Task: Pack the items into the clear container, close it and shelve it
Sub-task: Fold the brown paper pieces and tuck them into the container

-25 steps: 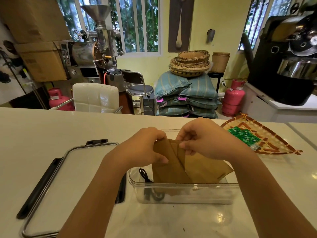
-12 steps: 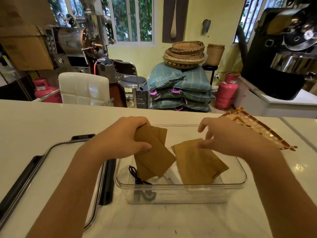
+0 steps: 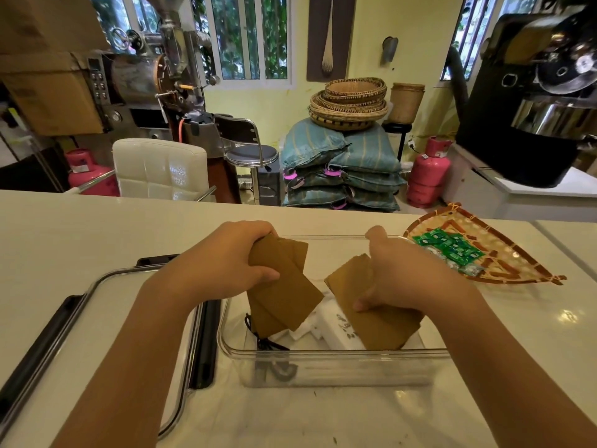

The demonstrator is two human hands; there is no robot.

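Note:
A clear plastic container stands on the white counter in front of me. My left hand grips a small stack of brown paper envelopes over its left half. My right hand presses a second stack of brown envelopes down into its right half. White packets and a black cord lie on the container's bottom. The container's clear lid, with black clips, lies flat to the left.
A woven fan-shaped tray holding several green sachets sits at the right of the counter. Beyond the far edge are a white chair, a stool, stacked sacks with baskets, pink gas cylinders and roasting machines.
One bundle of envelopes held by both hands has been split in two. My left hand took its stack left; my right hand lowered and gripped the other stack in the container.

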